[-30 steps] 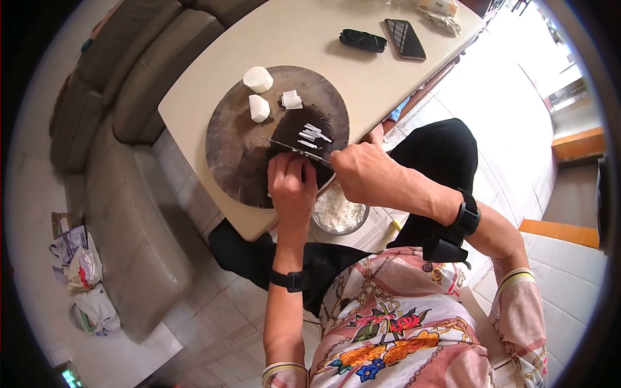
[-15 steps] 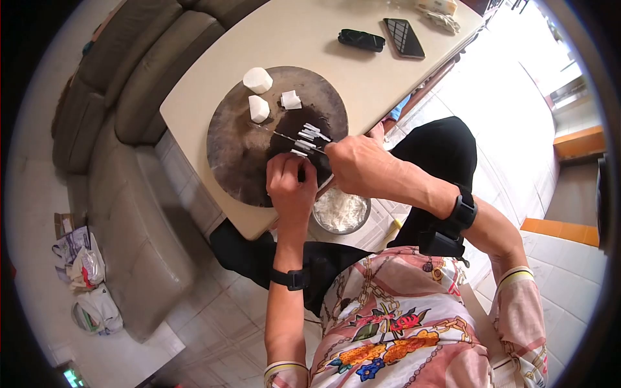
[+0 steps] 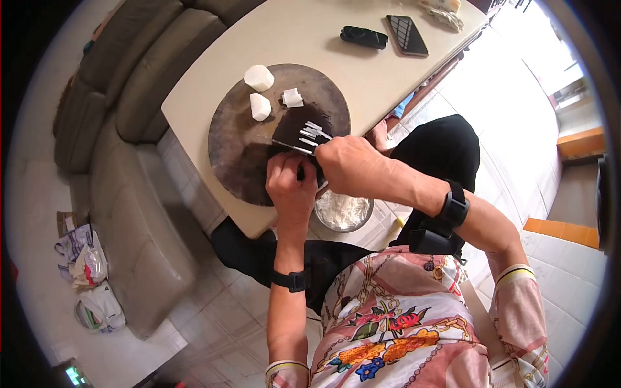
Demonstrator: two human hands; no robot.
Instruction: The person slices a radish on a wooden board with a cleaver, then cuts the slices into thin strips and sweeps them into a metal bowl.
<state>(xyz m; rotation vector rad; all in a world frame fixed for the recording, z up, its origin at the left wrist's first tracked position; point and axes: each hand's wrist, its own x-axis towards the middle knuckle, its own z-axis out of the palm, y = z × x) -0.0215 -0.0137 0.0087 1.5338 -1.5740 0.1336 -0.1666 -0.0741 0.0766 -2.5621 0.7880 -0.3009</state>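
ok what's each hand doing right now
left hand: fingers curled down on the round cutting board, what's under them is hidden
right hand: closed on the knife

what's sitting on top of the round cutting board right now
Three white chunks, cut white sticks and both hands: left hand, right hand gripping a knife. Whatever lies under the hands is hidden.

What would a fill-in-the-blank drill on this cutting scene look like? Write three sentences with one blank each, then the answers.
1. The right hand holds a ____ over the round cutting board.
2. Three white chunks lie on the board's ____ side.
3. The phone lies on the ____.

Missing words: knife; far; table
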